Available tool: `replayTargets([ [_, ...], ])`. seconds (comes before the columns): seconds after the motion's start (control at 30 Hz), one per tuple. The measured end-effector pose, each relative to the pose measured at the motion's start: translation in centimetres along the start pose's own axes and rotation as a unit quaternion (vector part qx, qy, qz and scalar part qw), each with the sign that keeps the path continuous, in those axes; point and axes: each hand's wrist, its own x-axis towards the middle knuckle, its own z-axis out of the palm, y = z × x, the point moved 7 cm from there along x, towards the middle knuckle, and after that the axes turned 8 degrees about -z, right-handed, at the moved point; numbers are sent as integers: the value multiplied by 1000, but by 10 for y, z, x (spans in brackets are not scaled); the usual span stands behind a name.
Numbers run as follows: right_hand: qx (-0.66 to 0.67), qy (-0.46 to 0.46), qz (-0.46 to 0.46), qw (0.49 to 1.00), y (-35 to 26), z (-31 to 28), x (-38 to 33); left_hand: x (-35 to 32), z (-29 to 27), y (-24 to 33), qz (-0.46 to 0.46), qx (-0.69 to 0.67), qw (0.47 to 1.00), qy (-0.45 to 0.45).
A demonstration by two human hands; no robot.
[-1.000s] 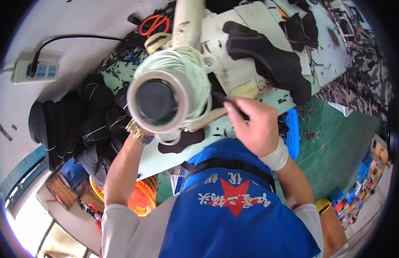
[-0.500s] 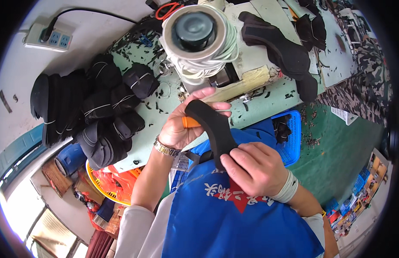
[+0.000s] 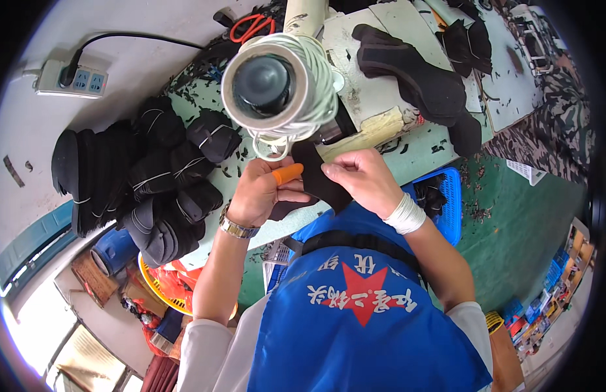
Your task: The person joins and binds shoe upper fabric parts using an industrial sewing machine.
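Pale-green surface (image 3: pixel 413 157) above green floor (image 3: pixel 512 222); at the surface's near edge, left hand (image 3: pixel 258 191) and right hand (image 3: pixel 370 181) pinch a curved matte-black piece (image 3: pixel 320 179).

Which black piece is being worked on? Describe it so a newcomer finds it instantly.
Find the big cord-wrapped cylinder at top centre. Just below it, between the left hand with an orange finger cover and the right hand, is the black piece. Unlike the tied bundles at left, it is loose and pinched by the right hand.
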Motion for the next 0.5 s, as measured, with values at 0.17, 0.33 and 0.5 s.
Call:
replayTargets([
  [0.17, 98, 35, 24, 994, 17, 3, 5, 9, -5, 9, -5, 12, 1000, 16],
  [0.33, 94, 62, 41, 993, 15, -2, -4, 12, 11, 7, -11, 68, 997, 25],
  [0.5, 378, -21, 149, 913, 4, 41, -22, -1, -3, 25, -52, 235, 970, -38],
])
